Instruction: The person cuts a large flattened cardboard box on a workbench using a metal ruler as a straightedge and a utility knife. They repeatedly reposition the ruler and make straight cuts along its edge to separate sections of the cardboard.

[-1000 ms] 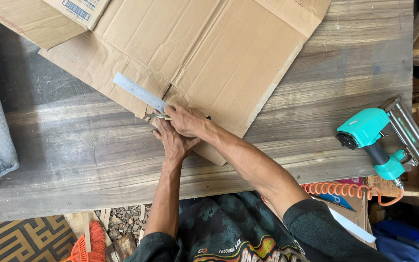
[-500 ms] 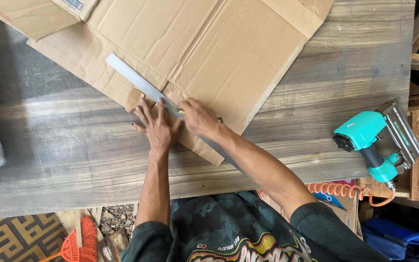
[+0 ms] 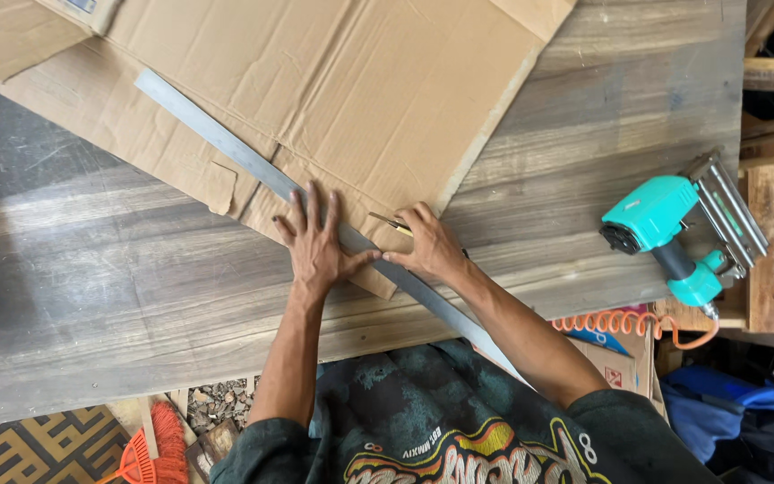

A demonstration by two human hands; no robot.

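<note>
Since a moment ago the long metal ruler (image 3: pixel 226 143) has slid further across the flat cardboard (image 3: pixel 360 81), where the spread left hand (image 3: pixel 320 244) presses it and the right hand (image 3: pixel 429 246) pinches a thin pencil (image 3: pixel 390 222); stiff, slippery ruler, bendy light cardboard.

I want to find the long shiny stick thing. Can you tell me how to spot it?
Look at the big brown cardboard sheet lying on the wooden table. A long, flat metal ruler runs slantwise across its lower edge, pinned flat under the left hand, with the right hand beside it. It is the only thin, grey, shiny strip there.
</note>
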